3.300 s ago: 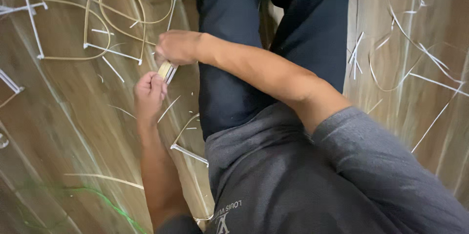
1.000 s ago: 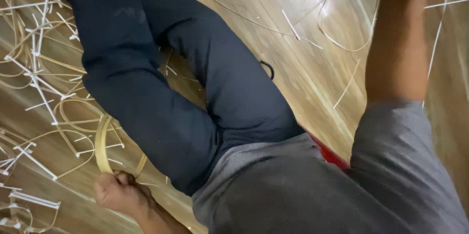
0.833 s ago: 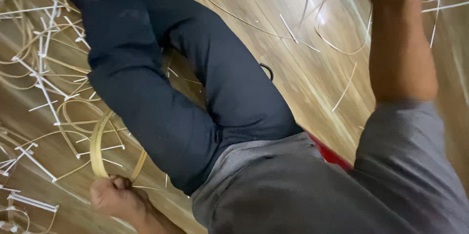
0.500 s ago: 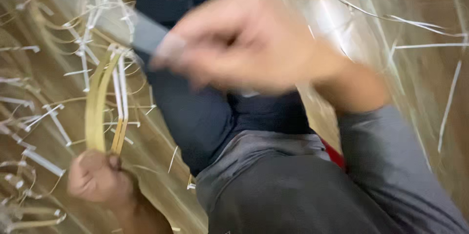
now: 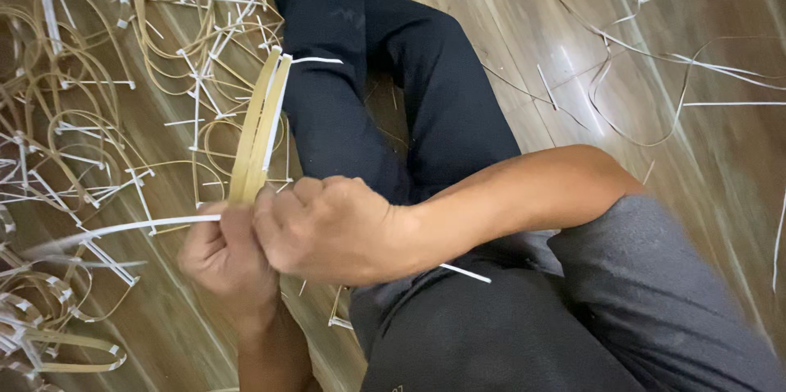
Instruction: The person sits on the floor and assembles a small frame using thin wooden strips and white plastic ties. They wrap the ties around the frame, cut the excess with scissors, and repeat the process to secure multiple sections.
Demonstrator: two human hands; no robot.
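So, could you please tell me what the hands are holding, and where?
Both hands, left and right, grip a bundle of tan strips at its lower end.

No packages, labels, signs or screens.

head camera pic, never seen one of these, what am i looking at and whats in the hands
The camera sits on a person's head and looks down, so you see their own arms, grey shirt and crossed legs in dark trousers; they appear to sit on a wooden floor. There is no machine, only bare hands. The left hand and right hand meet at the base of a bundle of flat tan cane strips, which stands up between them. A thin white strip runs out leftward from the hands. Loops of tan cane with white ties lie scattered left, loose white strips right.
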